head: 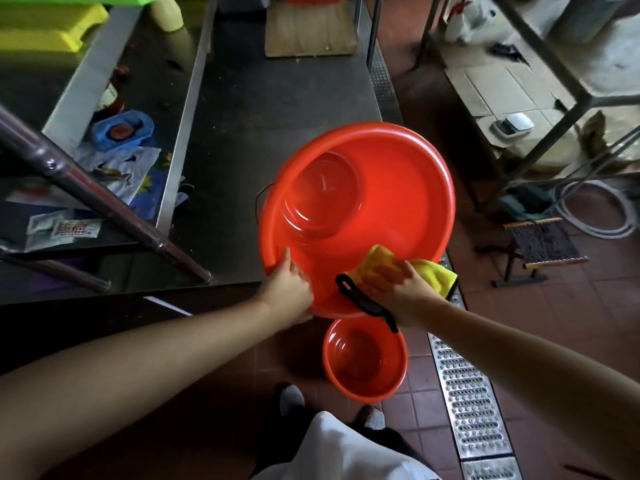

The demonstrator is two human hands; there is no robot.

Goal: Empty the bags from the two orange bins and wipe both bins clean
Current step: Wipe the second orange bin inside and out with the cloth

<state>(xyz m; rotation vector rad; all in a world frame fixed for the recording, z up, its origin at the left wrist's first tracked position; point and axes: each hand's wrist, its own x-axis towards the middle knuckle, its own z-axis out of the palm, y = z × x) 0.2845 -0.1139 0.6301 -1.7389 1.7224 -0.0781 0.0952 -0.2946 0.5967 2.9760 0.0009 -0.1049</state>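
1. The right hand [398, 292] grips a yellow cloth [384, 268], pressing it against the near inner wall of the large orange bin [381, 188].
2. The left hand [289, 282] clasps that bin's near rim, tilting its mouth toward the person.
3. Below both hands, the second orange bin [363, 362] stands on the floor, nearer the right hand.

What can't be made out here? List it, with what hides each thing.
Head view only:
- Left hand fingers: hidden behind the large orange bin rim.
- Outside and underside of that bin: turned away.
- Yellow cloth: partly covered by the right hand.
- Small orange bin: its top edge is hidden by the large one.
- Packets on the shelf: print too small.
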